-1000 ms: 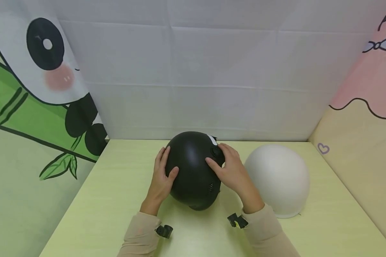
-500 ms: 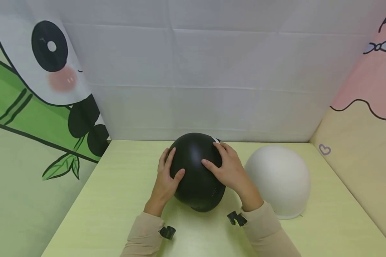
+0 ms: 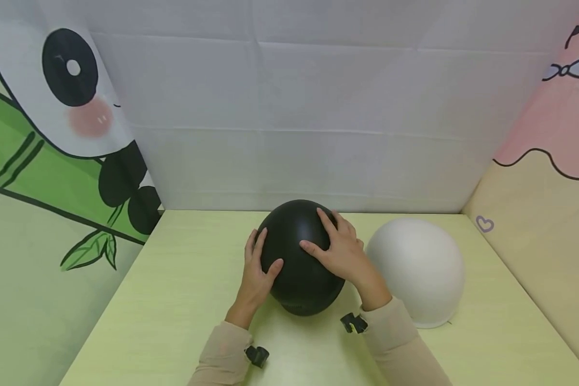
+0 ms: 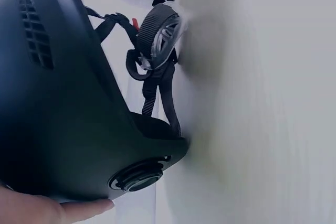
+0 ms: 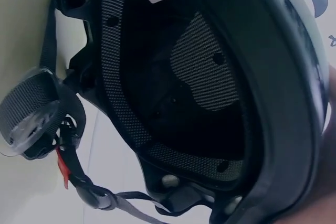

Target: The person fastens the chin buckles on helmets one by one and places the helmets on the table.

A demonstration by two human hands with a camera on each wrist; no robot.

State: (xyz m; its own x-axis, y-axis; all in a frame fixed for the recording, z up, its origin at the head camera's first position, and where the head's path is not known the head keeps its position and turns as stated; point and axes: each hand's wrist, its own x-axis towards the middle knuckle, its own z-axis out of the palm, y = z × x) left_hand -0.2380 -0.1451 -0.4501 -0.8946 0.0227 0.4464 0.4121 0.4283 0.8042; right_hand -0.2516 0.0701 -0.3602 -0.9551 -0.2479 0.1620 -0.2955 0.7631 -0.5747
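Observation:
A glossy black helmet is held between both hands over the middle of the table. The left hand grips its left side, thumb toward the front. On the upper right, the right hand holds the shell with spread, bent fingers. Grille-like vents and a round fitting show on the shell in the left wrist view. A black chin strap with a ribbed padded piece hangs below the rim. The right wrist view looks into the dark lining, with a red tab on the strap.
A white dome-shaped thing, helmet-like, stands on the pale table to the right, close to the right forearm. A white cloth wall rises behind the table. Printed panels flank both sides.
The black helmet has turned between the hands and shifted slightly right. Its white patch has gone from the head view. Both hands have moved along with it.

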